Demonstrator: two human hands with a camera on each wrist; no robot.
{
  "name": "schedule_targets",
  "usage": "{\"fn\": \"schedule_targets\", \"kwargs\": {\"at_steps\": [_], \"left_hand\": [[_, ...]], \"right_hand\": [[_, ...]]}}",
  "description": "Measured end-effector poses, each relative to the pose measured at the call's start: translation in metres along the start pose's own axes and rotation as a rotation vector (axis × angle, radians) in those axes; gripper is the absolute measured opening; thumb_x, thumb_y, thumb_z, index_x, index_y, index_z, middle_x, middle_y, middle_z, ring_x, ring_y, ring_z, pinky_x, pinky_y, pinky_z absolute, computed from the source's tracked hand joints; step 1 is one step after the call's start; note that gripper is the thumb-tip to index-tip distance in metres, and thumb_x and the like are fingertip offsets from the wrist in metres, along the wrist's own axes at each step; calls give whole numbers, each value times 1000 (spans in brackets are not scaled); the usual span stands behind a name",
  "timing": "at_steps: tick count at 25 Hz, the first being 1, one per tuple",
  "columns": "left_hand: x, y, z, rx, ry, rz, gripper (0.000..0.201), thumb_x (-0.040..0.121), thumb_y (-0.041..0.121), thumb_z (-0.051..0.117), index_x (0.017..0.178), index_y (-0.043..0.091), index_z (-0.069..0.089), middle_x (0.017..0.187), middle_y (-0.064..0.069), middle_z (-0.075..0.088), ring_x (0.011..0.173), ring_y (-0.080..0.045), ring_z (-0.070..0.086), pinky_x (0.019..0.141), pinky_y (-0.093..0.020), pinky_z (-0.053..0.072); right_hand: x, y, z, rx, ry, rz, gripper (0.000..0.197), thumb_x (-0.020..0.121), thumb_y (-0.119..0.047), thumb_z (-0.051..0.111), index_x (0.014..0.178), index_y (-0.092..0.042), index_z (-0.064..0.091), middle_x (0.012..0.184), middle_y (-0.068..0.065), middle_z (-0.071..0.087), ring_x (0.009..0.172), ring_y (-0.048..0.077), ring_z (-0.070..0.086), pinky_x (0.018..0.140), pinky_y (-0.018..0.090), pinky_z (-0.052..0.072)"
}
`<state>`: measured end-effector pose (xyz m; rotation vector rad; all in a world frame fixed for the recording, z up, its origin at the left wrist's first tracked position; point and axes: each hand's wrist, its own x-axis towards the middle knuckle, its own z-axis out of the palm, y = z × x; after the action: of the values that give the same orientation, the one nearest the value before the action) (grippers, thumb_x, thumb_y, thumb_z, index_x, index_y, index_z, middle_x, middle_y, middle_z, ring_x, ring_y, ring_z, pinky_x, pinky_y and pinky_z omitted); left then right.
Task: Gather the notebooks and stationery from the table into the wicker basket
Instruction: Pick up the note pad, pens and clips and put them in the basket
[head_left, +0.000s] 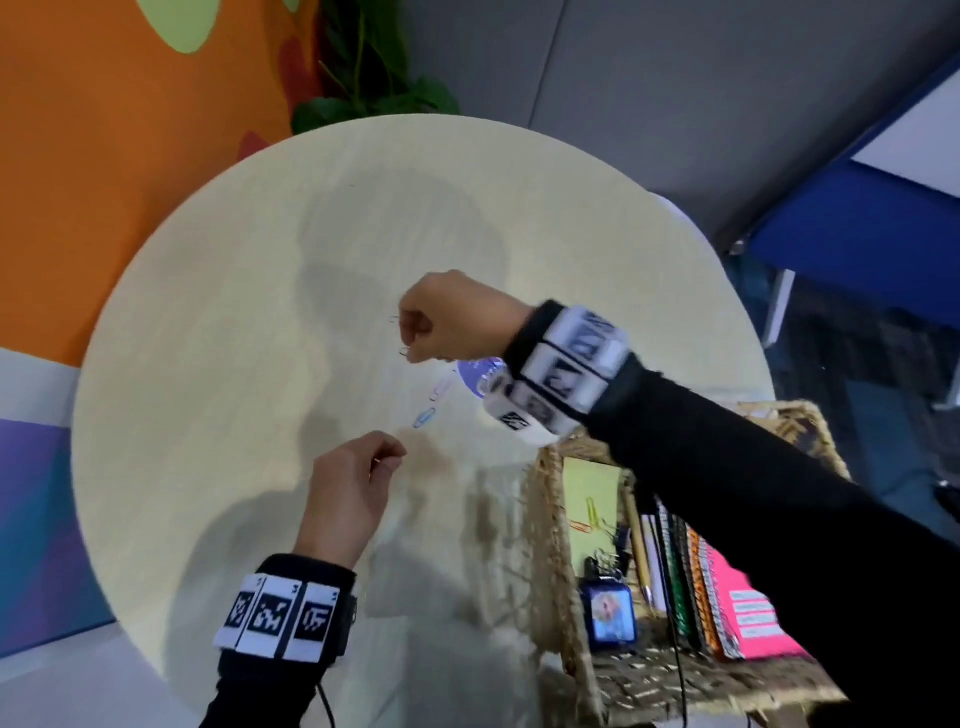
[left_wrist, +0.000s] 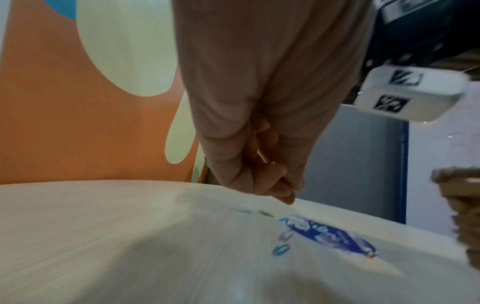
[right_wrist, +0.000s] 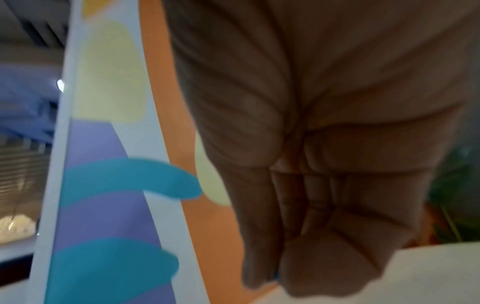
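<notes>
My left hand (head_left: 387, 462) hovers over the round table (head_left: 208, 364) and pinches a thin paper clip (left_wrist: 265, 157) in its curled fingers. Farther out, my right hand (head_left: 410, 338) is curled and pinches a couple of wire paper clips (head_left: 400, 338) just above the tabletop. Between the hands lie a blue clip (head_left: 424, 417) and a pale lilac clip (head_left: 441, 387), next to a round blue sticker-like disc (head_left: 480, 374) partly under my right wrist. In the left wrist view, two more small clips (left_wrist: 259, 212) lie beyond the disc (left_wrist: 330, 234). In the right wrist view the right hand (right_wrist: 275, 267) hides what it holds.
The wicker basket (head_left: 550, 545) stands at the table's near right edge, under my right forearm. It holds spiral notebooks (head_left: 727, 597), a yellow pad (head_left: 592, 493), clips and pens. A plant (head_left: 374, 93) and an orange wall lie behind the table.
</notes>
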<state>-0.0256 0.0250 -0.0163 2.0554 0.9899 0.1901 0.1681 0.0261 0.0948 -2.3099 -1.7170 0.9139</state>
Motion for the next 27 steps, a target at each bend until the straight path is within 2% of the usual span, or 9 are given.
{"fn": "schedule_targets", "kwargs": {"at_steps": [4,7,9,11,13,16,19,24,27], "left_hand": [[-8,45,17,-7,-24,172,13,84,3,65,90,8,75,89,-4,76,71,-8,62,71,-13,40],[-20,81,29,18,-91,293,19,84,1,63,94,11,75,94,-4,76,78,-15,68,73,-11,39],[-31,101,37,29,-160,347,20,84,3,61,91,14,76,94,-1,75,81,-15,68,78,-14,44],[-43,118,46,60,-241,363,20,85,6,59,90,16,76,96,0,75,86,-12,68,84,-22,51],[-53,132,58,167,-320,383,23,89,10,55,97,18,75,103,1,73,94,-14,66,89,-28,51],[-58,147,80,479,-444,456,29,90,7,48,107,15,71,108,-4,69,100,-22,64,87,-35,53],[-63,161,101,809,-568,520,23,87,1,48,100,5,66,102,-11,66,96,-28,63,86,-41,52],[-62,176,130,1128,-869,367,9,90,7,53,91,13,59,107,-11,62,111,-28,55,110,-48,30],[-59,174,141,1222,-981,338,22,91,11,54,113,9,60,122,-12,56,118,-29,49,107,-46,33]], "right_hand": [[-124,49,-5,103,-37,137,6,77,-13,67,81,-10,71,63,-4,64,52,4,54,51,5,39],[-172,93,41,138,-139,302,11,83,-7,63,88,-8,72,73,0,70,60,9,61,61,11,49],[-176,118,80,66,-171,364,14,83,-5,60,90,-5,73,91,8,74,77,16,65,75,24,52],[-169,129,108,1,-183,422,17,83,-5,57,93,-3,71,103,16,71,94,29,66,78,29,50],[-158,132,122,-57,-173,437,18,85,-5,55,95,1,67,106,21,67,99,35,65,79,34,51],[-145,134,128,-108,-162,413,19,87,-8,54,97,4,65,105,21,67,99,35,64,80,36,52],[-148,145,121,-83,-106,420,26,84,-13,62,105,0,66,97,17,67,91,29,64,79,33,51],[-197,157,90,119,170,379,15,77,-15,66,83,-5,75,88,11,74,84,25,66,69,27,44],[-218,154,91,206,223,349,11,78,-17,69,81,-7,73,74,3,68,74,19,62,60,25,43]]}}
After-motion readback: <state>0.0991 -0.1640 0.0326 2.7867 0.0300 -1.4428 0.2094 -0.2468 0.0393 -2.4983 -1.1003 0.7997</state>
